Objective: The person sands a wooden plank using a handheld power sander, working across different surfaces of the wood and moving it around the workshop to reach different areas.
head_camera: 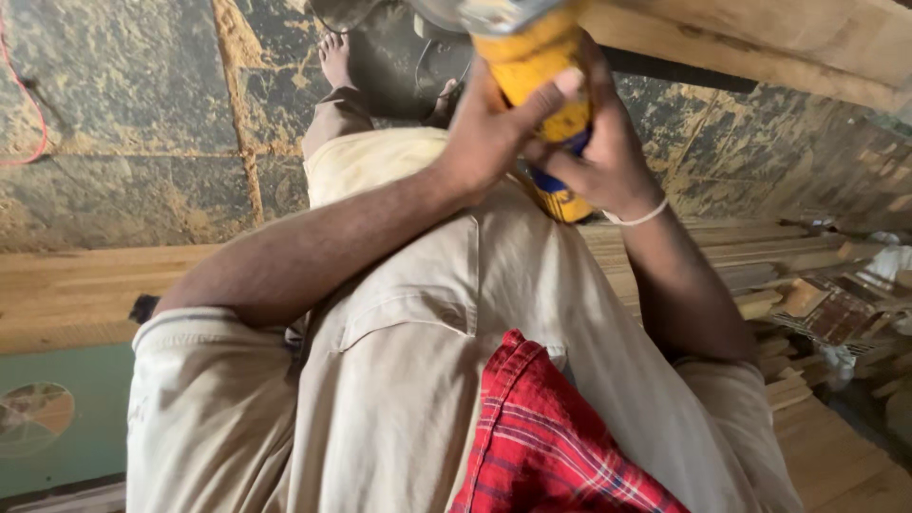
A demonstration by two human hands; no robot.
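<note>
Yellow power tool (537,66) sits high at centre, far from us — we clamp it from both sides, our left hand (489,128) wrapped round its left flank, our right hand (608,157) gripping its blue-banded lower end — above our beige shirt (418,361).

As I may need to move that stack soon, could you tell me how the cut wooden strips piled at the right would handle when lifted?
The wooden strips look thin and straight, so probably stiff and fairly light singly. They lie loosely stacked, some ends jutting out, so a push could well make them slide or scatter. Sawn faces suggest splinters rather than slipperiness.
</note>
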